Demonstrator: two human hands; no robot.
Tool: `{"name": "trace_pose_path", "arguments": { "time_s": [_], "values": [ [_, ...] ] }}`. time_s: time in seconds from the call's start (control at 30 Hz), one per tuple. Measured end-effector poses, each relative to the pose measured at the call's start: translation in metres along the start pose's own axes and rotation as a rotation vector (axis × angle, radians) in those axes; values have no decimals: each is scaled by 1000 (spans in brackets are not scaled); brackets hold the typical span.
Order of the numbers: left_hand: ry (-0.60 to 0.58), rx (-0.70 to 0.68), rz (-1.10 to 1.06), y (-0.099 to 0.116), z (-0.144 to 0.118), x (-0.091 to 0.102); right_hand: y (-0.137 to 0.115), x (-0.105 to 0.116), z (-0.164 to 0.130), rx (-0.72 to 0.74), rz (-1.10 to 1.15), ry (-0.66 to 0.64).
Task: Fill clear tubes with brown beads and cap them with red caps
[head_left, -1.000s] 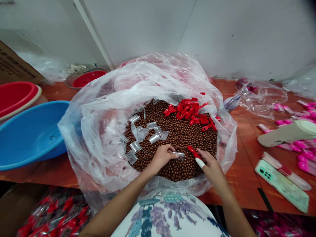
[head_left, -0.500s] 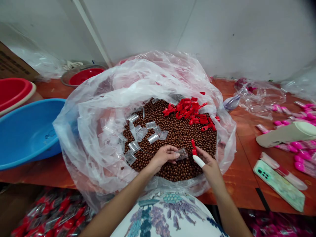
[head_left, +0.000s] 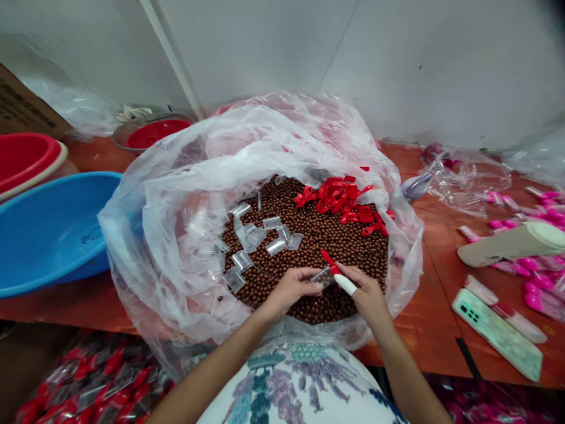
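Just below the middle of the frame, I see the right hand has come leftward; its small red plastic piece, before apart, now meets the clear plastic tube in the left hand.

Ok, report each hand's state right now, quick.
Left hand: closed, fingers holding a clear plastic container.
Right hand: closed, fingers holding a red plastic piece at the container's end.

Both forearms angle inward, left hand and right hand pinched and nearly meeting.
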State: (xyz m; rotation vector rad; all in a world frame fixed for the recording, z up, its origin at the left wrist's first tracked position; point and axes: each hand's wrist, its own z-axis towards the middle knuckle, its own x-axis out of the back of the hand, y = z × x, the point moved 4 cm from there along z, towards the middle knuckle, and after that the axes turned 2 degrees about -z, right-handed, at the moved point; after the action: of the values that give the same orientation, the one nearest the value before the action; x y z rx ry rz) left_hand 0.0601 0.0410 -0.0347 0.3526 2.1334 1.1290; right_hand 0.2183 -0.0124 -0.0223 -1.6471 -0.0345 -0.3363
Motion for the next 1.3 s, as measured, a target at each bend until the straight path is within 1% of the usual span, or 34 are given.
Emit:
{"name": "trace_pose_path", "arguments": {
  "time_s": [0.07, 0.23, 0.33, 0.4, 0.5, 0.6, 0.7, 0.8, 0.9, 1.07, 1.2, 1.3],
  "values": [
    [5, -35, 49, 0, 0, 0, 0, 1, 0, -2, -7, -5],
    [-13, -174, 217, 6, -4, 0, -5, 3, 1, -11, 7, -44],
    [-10, -213, 264, 9, -7, -1, -10, 2, 1, 17, -19, -53],
    [-4, -217, 259, 11, -8, -1, -13, 1, 0, 52, -43, -61],
    [29, -165, 147, 12, -9, -3, -15, -3, -4, 133, -123, -51],
    [78, -115, -23, 12, -11, -8, -17, -12, -10, 206, -272, -19],
    [105, -103, -123, 11, -12, -12, -16, -22, -13, 272, -416, 30],
    [135, -126, -166, 6, -11, -15, -13, -27, -10, 342, -495, 74],
    [168, -146, -198, -1, -10, -13, -9, -26, -5, 394, -537, 66],
    [184, -120, -248, -9, -9, -11, -11, -25, -4, 450, -579, 37],
    [142, -122, -285, -5, -10, -14, -15, -24, -5, 426, -551, 73],
    [85, -40, -413, 3, -9, -16, -21, -25, -7, 415, -500, 104]
  ]
}}
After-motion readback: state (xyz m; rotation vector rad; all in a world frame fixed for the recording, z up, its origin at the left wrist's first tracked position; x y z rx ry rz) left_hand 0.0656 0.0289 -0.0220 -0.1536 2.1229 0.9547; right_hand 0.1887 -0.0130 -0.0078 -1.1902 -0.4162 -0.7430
